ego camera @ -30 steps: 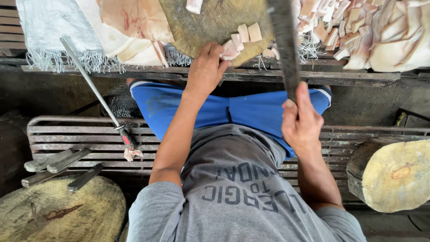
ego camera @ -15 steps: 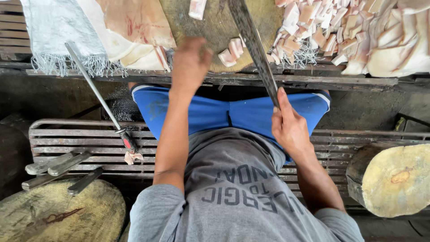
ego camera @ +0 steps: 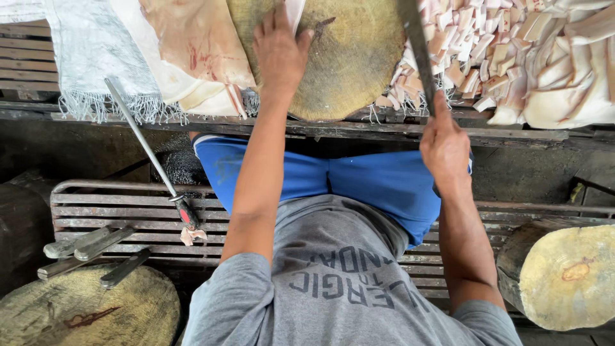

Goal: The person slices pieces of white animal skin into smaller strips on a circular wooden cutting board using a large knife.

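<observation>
**Hands at the chopping block**

Here, from the head camera looking straight down, the person sits in a grey printed T-shirt [ego camera: 346, 282] and bright blue shorts [ego camera: 359, 186], both arms stretched forward to a dark wooden bench edge [ego camera: 359, 130]. The left hand [ego camera: 280, 54] lies palm down, fingers spread, on the round yellowish wooden chopping block [ego camera: 349, 61], its fingertips touching a pale strip of fatty meat [ego camera: 293, 11] at the block's far rim; it presses rather than grips. The right hand [ego camera: 444, 147] is closed in a fist around the handle of a long dark steel cleaver [ego camera: 415, 45], whose blade runs up and away along the block's right side, edge near the block.

Just right of the blade lies a heap of small pale cut pieces of fat and skin [ego camera: 477, 61], and beyond it larger whitish slabs [ego camera: 570, 77]. Left of the block a broad pinkish sheet of pork skin [ego camera: 192, 51] rests on a fringed white woven cloth [ego camera: 96, 57].

Nearer the person, a long sharpening steel with a red-and-black handle [ego camera: 150, 157] leans over a rusty slatted metal rack [ego camera: 115, 211]. Several grey-handled knives [ego camera: 90, 247] lie at the lower left beside another round block [ego camera: 83, 311]; a third block [ego camera: 570, 275] stands at the lower right.
</observation>
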